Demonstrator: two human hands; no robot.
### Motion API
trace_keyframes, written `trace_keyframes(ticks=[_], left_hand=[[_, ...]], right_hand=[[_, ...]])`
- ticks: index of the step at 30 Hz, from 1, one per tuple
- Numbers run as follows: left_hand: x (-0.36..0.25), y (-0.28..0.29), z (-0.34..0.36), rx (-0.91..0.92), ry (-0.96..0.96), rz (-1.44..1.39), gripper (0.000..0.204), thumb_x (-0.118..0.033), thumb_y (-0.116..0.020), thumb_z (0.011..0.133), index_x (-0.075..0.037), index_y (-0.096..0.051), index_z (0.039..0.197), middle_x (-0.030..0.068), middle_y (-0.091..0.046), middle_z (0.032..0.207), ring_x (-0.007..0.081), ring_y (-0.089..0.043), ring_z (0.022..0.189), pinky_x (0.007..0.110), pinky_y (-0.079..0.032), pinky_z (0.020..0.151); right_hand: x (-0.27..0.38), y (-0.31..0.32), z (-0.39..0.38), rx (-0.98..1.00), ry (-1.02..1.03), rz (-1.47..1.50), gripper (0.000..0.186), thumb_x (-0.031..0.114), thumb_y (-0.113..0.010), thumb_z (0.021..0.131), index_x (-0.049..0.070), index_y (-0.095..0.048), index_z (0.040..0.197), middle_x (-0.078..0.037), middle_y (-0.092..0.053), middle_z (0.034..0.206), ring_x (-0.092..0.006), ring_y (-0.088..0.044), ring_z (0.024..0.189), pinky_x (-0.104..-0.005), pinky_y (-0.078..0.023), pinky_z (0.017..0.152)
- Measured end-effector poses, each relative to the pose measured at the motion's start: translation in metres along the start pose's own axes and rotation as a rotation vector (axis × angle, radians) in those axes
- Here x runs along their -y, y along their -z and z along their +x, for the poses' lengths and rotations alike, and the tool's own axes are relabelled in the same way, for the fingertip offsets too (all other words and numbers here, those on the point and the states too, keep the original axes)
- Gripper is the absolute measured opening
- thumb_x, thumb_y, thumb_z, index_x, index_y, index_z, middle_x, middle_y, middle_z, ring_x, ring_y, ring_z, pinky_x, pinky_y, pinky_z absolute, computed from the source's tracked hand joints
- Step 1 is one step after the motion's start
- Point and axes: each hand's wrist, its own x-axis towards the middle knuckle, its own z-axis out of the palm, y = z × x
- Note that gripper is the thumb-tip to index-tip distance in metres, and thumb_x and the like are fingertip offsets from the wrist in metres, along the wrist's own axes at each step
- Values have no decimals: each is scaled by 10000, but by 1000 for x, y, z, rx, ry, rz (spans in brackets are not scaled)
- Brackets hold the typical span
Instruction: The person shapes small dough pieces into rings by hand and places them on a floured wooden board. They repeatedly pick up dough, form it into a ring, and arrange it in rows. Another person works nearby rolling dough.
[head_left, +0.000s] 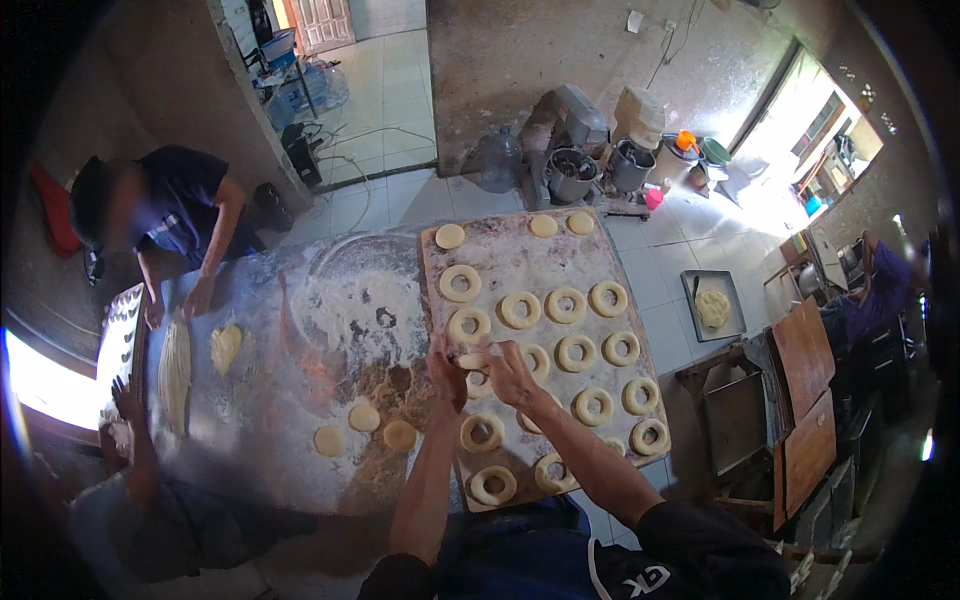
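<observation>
Between my two hands is a small pale piece of dough (472, 360), held over the floured board (510, 240). My left hand (447, 376) closes on its left side, and my right hand (508, 374) grips it from the right with bent fingers. Its exact shape is partly covered by the fingers. Rows of dough rings lie on the board around my hands; one ring (469, 325) is just beyond them and another ring (482, 433) is nearer to me. Flat dough rounds without holes, such as one round (450, 236), lie along the far edge.
Left of the board, the table (270, 400) carries loose flour (365, 310), dough rounds (363, 416), a dough lump (227, 348) and a long dough strip (175, 380). A co-worker (190, 200) leans over its far left; another person's arm (140, 440) reaches in nearer. Mixers (572, 150) stand by the wall.
</observation>
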Motion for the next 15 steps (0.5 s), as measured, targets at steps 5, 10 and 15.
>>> trace_keyframes(ticks=[5, 10, 15], left_hand=[[28, -8, 25, 214, -698, 1374, 378, -352, -471, 1019, -27, -592, 1168, 101, -644, 1093, 244, -633, 951, 415, -505, 865], [71, -29, 65, 93, -36, 387, 336, -316, -489, 995, -39, -532, 1181, 123, -605, 1071, 283, -587, 971, 412, -481, 862], [99, -34, 110, -98, 138, -36, 564, -535, -437, 1002, -151, -441, 1414, 88, -523, 1322, 194, -503, 1184, 388, -398, 1034]], right_hand=[[-57, 27, 16, 634, -391, 81, 215, 173, -439, 1000, -20, -532, 1009, -240, -527, 821, -340, -579, 759, -496, -413, 656], [-79, 52, 32, 263, -517, 347, 237, 139, -549, 884, -54, -538, 747, -221, -512, 615, -364, -503, 539, -470, -391, 521], [-108, 68, 75, 202, -648, 417, 366, 306, -597, 880, -46, -566, 782, -253, -520, 676, -291, -495, 597, -468, -427, 619]])
